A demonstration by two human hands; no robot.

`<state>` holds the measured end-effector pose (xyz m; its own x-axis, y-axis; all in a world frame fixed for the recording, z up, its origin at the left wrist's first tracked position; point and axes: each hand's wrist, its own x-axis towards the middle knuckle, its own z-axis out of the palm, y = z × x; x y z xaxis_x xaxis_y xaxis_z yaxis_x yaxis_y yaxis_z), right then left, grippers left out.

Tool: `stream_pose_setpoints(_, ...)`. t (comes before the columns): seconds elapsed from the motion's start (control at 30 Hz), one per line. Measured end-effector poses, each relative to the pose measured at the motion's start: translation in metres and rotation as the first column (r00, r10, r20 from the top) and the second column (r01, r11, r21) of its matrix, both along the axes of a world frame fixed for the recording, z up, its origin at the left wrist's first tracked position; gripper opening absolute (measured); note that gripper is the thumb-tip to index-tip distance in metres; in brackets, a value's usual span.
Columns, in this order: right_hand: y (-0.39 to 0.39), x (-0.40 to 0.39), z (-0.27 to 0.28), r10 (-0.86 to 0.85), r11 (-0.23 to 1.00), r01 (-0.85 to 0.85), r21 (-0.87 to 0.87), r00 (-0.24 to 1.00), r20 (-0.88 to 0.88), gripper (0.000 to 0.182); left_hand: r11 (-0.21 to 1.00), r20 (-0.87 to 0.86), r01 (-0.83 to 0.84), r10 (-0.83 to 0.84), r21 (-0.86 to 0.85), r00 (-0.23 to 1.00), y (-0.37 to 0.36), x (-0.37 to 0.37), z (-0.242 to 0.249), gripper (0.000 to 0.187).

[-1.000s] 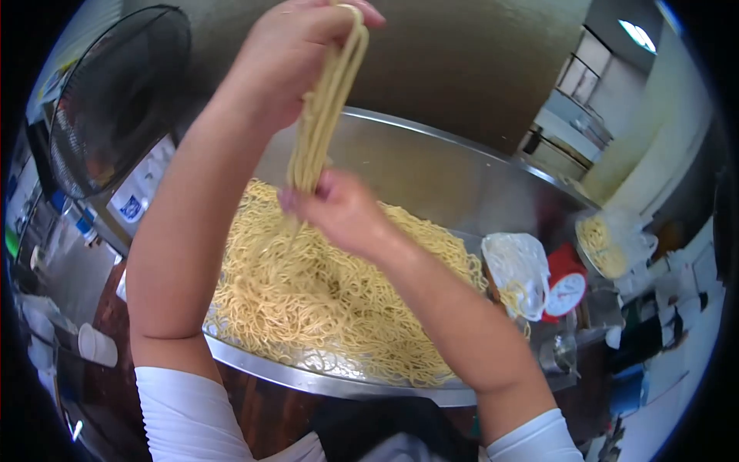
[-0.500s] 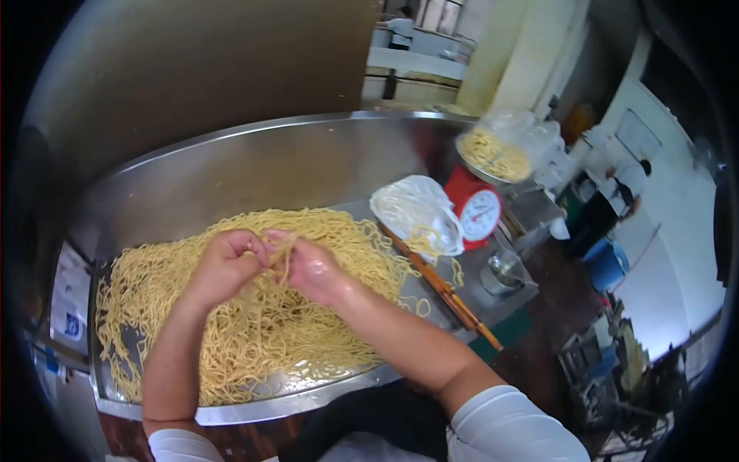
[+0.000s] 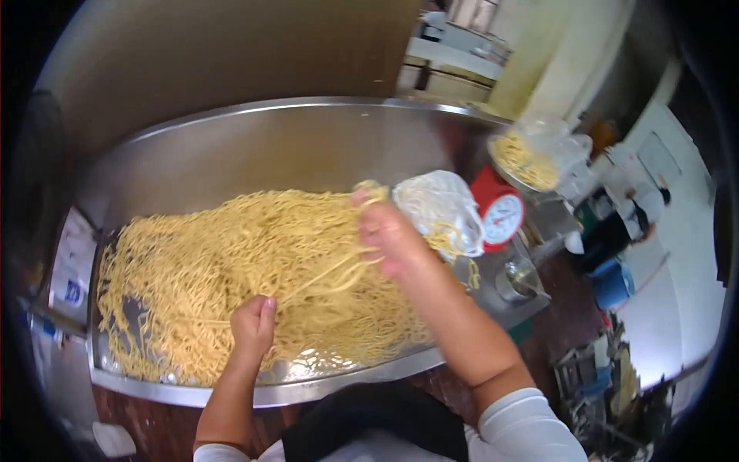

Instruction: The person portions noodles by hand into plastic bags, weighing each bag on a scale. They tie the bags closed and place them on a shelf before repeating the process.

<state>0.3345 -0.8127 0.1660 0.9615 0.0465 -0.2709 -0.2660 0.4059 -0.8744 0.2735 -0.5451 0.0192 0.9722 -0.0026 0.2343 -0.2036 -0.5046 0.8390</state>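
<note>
A wide spread of yellow noodles [image 3: 208, 254] lies in a shallow steel tray [image 3: 254, 146]. Low over the near side of the pile, my left hand [image 3: 252, 329] is closed on noodle strands that stick out past its fingers. My right hand [image 3: 382, 231], a little blurred, is raised at the pile's right side and grips strands too, with a loop of noodle above its fingertips. Several strands stretch slantwise between the two hands. Beyond my right hand sits a white plastic bag [image 3: 437, 204], with a few noodles beside it.
A red dial scale [image 3: 503, 218] at the right carries a pan of noodles [image 3: 525, 162] with clear bags by it. A metal pot [image 3: 514, 282] stands in front. Farther right are a person [image 3: 643, 215] and a blue bin [image 3: 613, 283]. Another person [image 3: 435, 21] is in the back.
My hands have parted: the left has come down toward the near edge, the right has gone up and to the right. Strands now span between them. The view has shifted slightly.
</note>
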Motion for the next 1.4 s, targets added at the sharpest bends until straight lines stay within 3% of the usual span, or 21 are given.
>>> stream_pose_setpoints(0.03, -0.008, 0.003, 0.008, -0.057, 0.997, 0.057, -0.054, 0.998, 0.017, 0.019, 0.993, 0.067, -0.117, 0.114, 0.034, 0.991, 0.019, -0.003, -0.016, 0.036)
stream_pose_setpoints(0.1, -0.03, 0.011, 0.018, -0.138, 0.983, 0.148, -0.109, 0.986, 0.088, 0.032, 0.961, 0.047, -0.259, 0.255, 0.096, 0.966, 0.055, -0.001, -0.02, 0.038)
stream_pose_setpoints(0.23, -0.055, 0.018, 0.053, -0.154, 0.987, 0.143, 0.073, 0.972, 0.175, 0.029, 0.831, 0.049, -0.499, 0.503, 0.246, 0.863, 0.13, 0.007, -0.028, 0.043)
stream_pose_setpoints(0.33, -0.069, 0.025, 0.056, 0.03, 0.982, -0.055, 0.18, 0.989, 0.142, 0.028, 0.795, 0.011, -0.515, 0.54, 0.32, 0.842, 0.133, 0.001, -0.007, 0.041)
stream_pose_setpoints(0.4, -0.067, 0.028, 0.05, 0.081, 0.962, -0.106, 0.25, 0.991, 0.11, 0.031, 0.835, -0.137, -0.48, 0.526, 0.27, 0.839, 0.114, 0.004, 0.009, 0.033)
stream_pose_setpoints(0.47, -0.059, 0.025, 0.047, 0.146, 0.9, -0.154, 0.407, 0.988, 0.05, 0.033, 0.872, 0.437, -0.473, 0.379, 0.127, 0.816, 0.099, 0.013, -0.012, 0.031)
stream_pose_setpoints(0.57, -0.04, 0.024, 0.034, 0.191, 0.856, -0.192, 0.481, 0.98, 0.053, 0.035, 0.979, 0.172, -0.122, 0.15, -0.163, 0.974, 0.04, 0.012, 0.011, 0.033)
stream_pose_setpoints(0.63, -0.027, 0.02, 0.028, 0.295, 0.774, -0.275, 0.57, 0.954, 0.061, 0.036, 0.894, -0.022, 0.167, -0.194, -0.416, 0.981, 0.0, 0.015, 0.024, 0.052)
stream_pose_setpoints(0.73, -0.011, 0.01, 0.024, 0.378, 0.705, -0.328, 0.629, 0.924, 0.058, 0.036, 0.8, 0.141, 0.452, -0.434, -0.394, 0.89, -0.063, 0.025, 0.051, 0.082)
stream_pose_setpoints(0.77, -0.008, 0.008, 0.023, 0.396, 0.719, -0.349, 0.602, 0.916, 0.059, 0.033, 0.758, 0.232, 0.535, -0.483, -0.373, 0.845, -0.084, 0.031, 0.054, 0.089)
stream_pose_setpoints(0.8, -0.01, 0.004, 0.022, 0.406, 0.714, -0.357, 0.602, 0.912, 0.059, 0.033, 0.615, 0.244, 0.62, -0.586, -0.487, 0.773, -0.102, 0.032, 0.063, 0.08)
stream_pose_setpoints(0.83, -0.013, -0.001, 0.022, 0.343, 0.828, -0.341, 0.445, 0.936, 0.081, 0.032, 0.46, 0.269, 0.669, -0.668, -0.584, 0.694, -0.113, 0.033, 0.072, 0.071)
stream_pose_setpoints(0.87, -0.014, -0.005, 0.022, 0.291, 0.908, -0.312, 0.279, 0.95, 0.117, 0.032, 0.487, 0.26, 0.652, -0.648, -0.581, 0.716, -0.114, 0.037, 0.078, 0.071)
stream_pose_setpoints(0.9, -0.01, -0.019, 0.039, 0.139, 0.99, -0.137, -0.043, 0.987, 0.077, 0.032, 0.527, -0.008, 0.679, -0.793, -0.511, 0.609, -0.111, 0.042, 0.084, 0.058)
stream_pose_setpoints(0.93, -0.013, -0.025, 0.044, 0.132, 0.959, -0.096, -0.267, 0.984, 0.118, 0.032, 0.545, -0.295, 0.71, -0.839, -0.446, 0.458, -0.107, 0.046, 0.089, 0.047)
stream_pose_setpoints(1.0, -0.04, -0.033, 0.037, 0.28, 0.812, -0.182, -0.554, 0.955, 0.096, 0.033, 0.627, -0.192, 0.714, -0.777, -0.31, 0.599, -0.102, 0.047, 0.1, 0.04)
stream_pose_setpoints(1.07, -0.048, -0.044, 0.016, 0.363, 0.709, -0.182, -0.681, 0.923, 0.131, 0.032, 0.688, -0.075, 0.702, -0.722, -0.184, 0.688, -0.118, 0.05, 0.1, 0.036)
stream_pose_setpoints(1.17, -0.076, -0.046, -0.006, 0.524, 0.704, -0.203, -0.681, 0.795, 0.305, 0.029, 0.766, 0.086, 0.559, -0.61, 0.319, 0.787, -0.171, 0.065, 0.109, 0.036)
stream_pose_setpoints(1.2, -0.093, -0.046, 0.0, 0.503, 0.71, -0.178, -0.681, 0.805, 0.314, 0.029, 0.75, 0.092, 0.575, -0.631, 0.326, 0.77, -0.185, 0.063, 0.125, 0.036)
stream_pose_setpoints(1.27, -0.136, -0.04, 0.027, 0.485, 0.672, -0.246, -0.698, 0.859, 0.165, 0.027, 0.648, -0.102, 0.712, -0.754, -0.269, 0.648, -0.213, 0.065, 0.151, 0.035)
stream_pose_setpoints(1.4, -0.237, -0.039, 0.084, 0.3, 0.835, -0.132, -0.534, 0.923, 0.24, 0.017, 0.701, -0.095, 0.411, -0.561, -0.583, 0.822, -0.298, 0.111, 0.19, 0.029)
